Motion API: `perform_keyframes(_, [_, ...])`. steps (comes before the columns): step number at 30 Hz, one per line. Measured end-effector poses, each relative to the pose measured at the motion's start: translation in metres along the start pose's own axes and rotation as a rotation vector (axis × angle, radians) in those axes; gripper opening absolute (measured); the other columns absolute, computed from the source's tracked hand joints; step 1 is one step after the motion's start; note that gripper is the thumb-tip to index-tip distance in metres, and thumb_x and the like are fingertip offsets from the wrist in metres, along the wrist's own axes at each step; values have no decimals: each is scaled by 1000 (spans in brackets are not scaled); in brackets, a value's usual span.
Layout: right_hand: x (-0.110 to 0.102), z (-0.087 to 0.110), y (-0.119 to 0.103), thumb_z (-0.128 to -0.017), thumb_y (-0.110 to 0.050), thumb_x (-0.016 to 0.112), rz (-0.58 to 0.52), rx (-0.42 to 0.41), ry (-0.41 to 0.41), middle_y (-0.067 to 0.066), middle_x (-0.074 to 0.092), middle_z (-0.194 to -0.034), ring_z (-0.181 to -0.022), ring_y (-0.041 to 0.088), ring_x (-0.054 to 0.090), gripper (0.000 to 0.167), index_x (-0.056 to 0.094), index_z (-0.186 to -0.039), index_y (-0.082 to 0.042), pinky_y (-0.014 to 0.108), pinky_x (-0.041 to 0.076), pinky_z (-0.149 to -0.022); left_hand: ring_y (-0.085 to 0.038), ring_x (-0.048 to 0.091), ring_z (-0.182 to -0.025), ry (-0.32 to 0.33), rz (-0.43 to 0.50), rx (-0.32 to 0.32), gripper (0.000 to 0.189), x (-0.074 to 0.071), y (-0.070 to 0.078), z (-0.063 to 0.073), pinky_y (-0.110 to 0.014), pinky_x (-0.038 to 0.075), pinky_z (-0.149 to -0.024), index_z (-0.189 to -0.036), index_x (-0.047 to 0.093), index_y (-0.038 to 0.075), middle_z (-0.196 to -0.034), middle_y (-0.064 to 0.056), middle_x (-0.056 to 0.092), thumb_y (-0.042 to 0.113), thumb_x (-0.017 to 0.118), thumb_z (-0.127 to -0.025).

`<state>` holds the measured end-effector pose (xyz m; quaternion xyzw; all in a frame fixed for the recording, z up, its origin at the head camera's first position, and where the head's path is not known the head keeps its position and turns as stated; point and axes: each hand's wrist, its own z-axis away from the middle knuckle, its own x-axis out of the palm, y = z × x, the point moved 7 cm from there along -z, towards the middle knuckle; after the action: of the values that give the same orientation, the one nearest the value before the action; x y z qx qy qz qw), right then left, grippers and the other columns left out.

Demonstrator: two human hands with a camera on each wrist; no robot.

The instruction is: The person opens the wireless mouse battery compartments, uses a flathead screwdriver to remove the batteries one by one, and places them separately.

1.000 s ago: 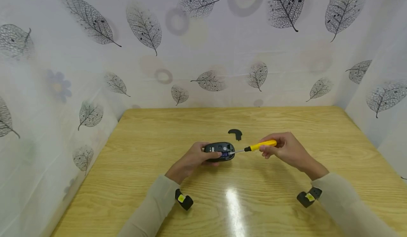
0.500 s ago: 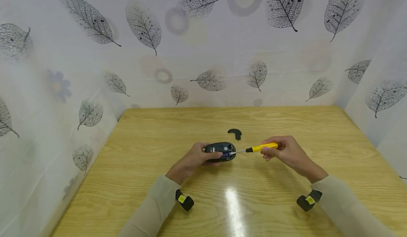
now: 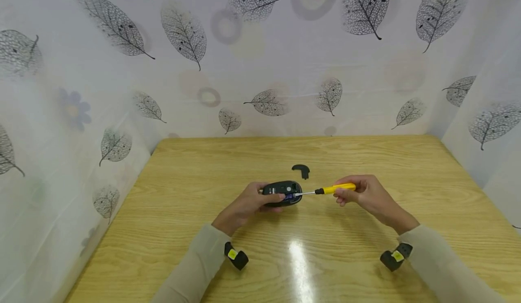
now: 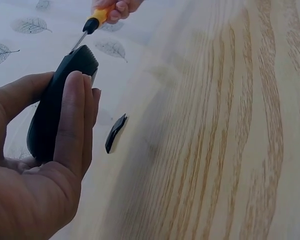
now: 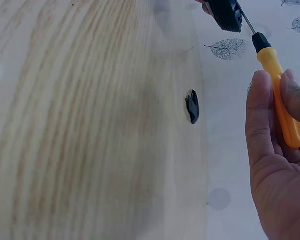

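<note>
My left hand (image 3: 253, 200) grips a black computer mouse (image 3: 281, 188), underside up, with the thumb across its opened battery bay. A purple-blue battery (image 3: 289, 196) shows in that bay. In the left wrist view the fingers (image 4: 72, 120) wrap the mouse (image 4: 44, 125) from below. My right hand (image 3: 363, 193) pinches the yellow handle of a screwdriver (image 3: 338, 188) between thumb and fingers. Its metal shaft points left, and the tip is at the right end of the bay, beside the battery. The right wrist view shows the screwdriver (image 5: 280, 95) lying along the fingers.
A curved black battery cover (image 3: 302, 171) lies on the wooden table (image 3: 203, 163) just behind the mouse. A white curtain (image 3: 260, 59) with leaf prints hangs behind the table and at both sides. Each wrist wears a black camera strap (image 3: 236, 255).
The right hand and screwdriver have shifted slightly right and a little down. The mouse has moved a touch right in the left hand, and both grips are unchanged.
</note>
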<state>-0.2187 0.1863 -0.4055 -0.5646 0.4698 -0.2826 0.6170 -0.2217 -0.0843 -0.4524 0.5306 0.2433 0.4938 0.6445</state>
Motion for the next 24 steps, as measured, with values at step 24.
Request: perform_keyframes(24, [3,0,10,-100,-8,64,-32,47,-13,29,69,-98,-79,26,70,28,64,-117,15,40,64,-74,-34,71,-103,-17,29,0,51,0,1,2,-34,62,-87,-137,52,-9,-129,-25,59,7,73,-94])
